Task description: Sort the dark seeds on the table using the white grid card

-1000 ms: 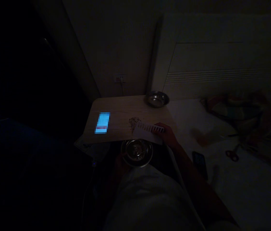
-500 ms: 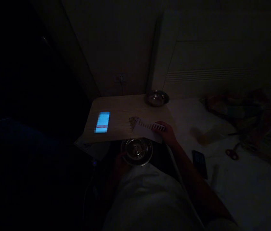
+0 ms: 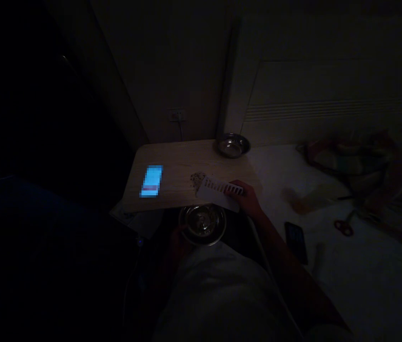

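My right hand (image 3: 246, 197) grips a flat white card (image 3: 218, 193) with a row of slots along its upper edge. Its left end lies against a small pile of dark and pale grains (image 3: 197, 180) on the wooden tabletop (image 3: 176, 161). My left hand (image 3: 181, 240) holds a shiny metal bowl (image 3: 203, 224) by its left rim, just below the table's front edge and above my lap. Some bits seem to lie in the bowl, but the dark keeps them unclear. Most of the left fingers are hidden in shadow.
A second metal bowl (image 3: 233, 145) stands at the table's back right corner. A lit, blurred-out screen (image 3: 151, 181) lies on the left. On the white bed rest a dark phone (image 3: 296, 242), red-handled scissors (image 3: 344, 227) and crumpled cloth (image 3: 350, 159). A wall socket (image 3: 177, 115) holds a plug.
Almost nothing differs. The white card and my right hand have shifted very slightly, and the view has moved a touch; my left hand still holds the bowl in the same place.
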The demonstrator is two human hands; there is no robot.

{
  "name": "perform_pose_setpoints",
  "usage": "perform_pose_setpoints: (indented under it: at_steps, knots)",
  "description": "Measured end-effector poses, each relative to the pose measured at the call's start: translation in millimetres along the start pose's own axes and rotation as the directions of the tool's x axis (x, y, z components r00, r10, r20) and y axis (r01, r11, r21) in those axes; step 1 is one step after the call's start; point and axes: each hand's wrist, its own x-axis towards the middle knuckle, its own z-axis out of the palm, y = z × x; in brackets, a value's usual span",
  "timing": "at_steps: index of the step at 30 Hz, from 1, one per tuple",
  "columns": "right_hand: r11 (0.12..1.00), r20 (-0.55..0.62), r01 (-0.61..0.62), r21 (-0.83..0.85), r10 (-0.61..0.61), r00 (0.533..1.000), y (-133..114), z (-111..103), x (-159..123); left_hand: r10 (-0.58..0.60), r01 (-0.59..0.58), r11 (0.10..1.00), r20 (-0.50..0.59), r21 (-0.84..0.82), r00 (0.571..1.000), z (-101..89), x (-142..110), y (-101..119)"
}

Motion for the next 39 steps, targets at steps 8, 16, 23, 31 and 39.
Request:
perform_pose_setpoints:
  at_steps: [8,16,23,31,39]
  knots:
    - [1.000,0.035,-0.009,0.004,0.009,0.999,-3,1,-3,0.006,-0.005,1.000,-0.055,0.018,0.998,2.0,-2,2]
    - [1.000,-0.037,-0.003,0.029,0.004,0.999,-11,0,-3,0.007,-0.007,1.000,-0.035,0.008,0.999,-3.2,1,0]
    - [1.000,-0.031,-0.022,-0.014,0.021,0.999,-6,3,-1,-0.009,0.008,1.000,0.019,0.008,1.000,-0.6,-1,1]
    - [1.000,-0.146,-0.011,-0.027,0.007,0.989,-2,-1,2,-0.025,0.024,1.000,0.010,0.018,1.000,4.1,-6,3]
    - [1.000,-0.031,0.015,0.002,-0.015,0.999,-3,6,1,-0.019,0.020,0.999,-0.036,0.042,0.999,4.4,-7,3]
